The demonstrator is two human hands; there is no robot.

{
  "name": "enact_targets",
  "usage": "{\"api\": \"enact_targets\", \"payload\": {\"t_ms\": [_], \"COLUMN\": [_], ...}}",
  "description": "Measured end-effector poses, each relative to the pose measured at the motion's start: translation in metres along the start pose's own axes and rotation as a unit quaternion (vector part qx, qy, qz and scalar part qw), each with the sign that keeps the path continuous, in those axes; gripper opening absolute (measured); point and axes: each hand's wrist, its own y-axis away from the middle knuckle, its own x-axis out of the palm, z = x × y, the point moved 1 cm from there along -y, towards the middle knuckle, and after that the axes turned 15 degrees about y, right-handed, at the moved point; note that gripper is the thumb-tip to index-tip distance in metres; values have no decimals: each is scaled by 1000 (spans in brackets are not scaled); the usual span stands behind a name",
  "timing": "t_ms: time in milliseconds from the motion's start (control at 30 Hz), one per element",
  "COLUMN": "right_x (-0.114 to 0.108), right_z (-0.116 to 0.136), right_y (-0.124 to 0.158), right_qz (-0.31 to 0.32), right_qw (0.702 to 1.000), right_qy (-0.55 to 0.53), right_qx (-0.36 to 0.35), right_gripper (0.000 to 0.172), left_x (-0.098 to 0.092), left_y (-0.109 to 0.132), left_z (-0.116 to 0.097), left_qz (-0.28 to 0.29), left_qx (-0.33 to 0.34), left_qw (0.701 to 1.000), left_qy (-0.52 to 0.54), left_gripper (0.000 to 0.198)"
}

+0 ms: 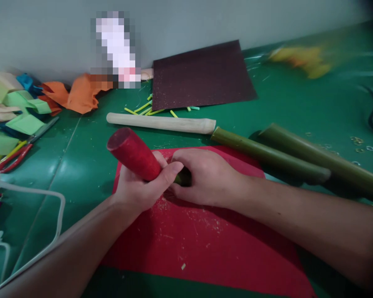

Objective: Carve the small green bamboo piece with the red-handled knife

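My left hand [139,182] is closed around a red bamboo tube [136,155], its thumb lying along the side. The tube tilts with its wide end up and to the left. A dark green part [184,177] shows at the lower end, between my two hands. My right hand [202,176] is curled around that green end, and its fingertips are mostly hidden. Both hands are over a red sheet [205,256] sprinkled with pale dust and shavings.
A peeled pale stick [161,123] and green bamboo pieces [270,159] lie behind the hands. Further back is a dark brown sheet [202,76] over thin yellow strips. Red-handled scissors [15,157] and coloured paper [83,95] lie left; small rings [357,140] lie right.
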Motion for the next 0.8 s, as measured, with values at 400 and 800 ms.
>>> {"api": "enact_targets", "payload": {"t_ms": [400,800], "right_x": [-2,-1], "right_z": [2,1], "right_y": [-1,0], "right_qz": [39,9], "right_qw": [999,1000], "right_qy": [5,-12], "right_qx": [14,1], "right_gripper": [25,14], "left_x": [-3,1], "left_y": [-1,1], "left_z": [2,-3], "left_qz": [-89,12], "left_qx": [-86,-9], "left_qw": [990,1000], "left_qy": [68,2], "left_gripper": [27,27]}}
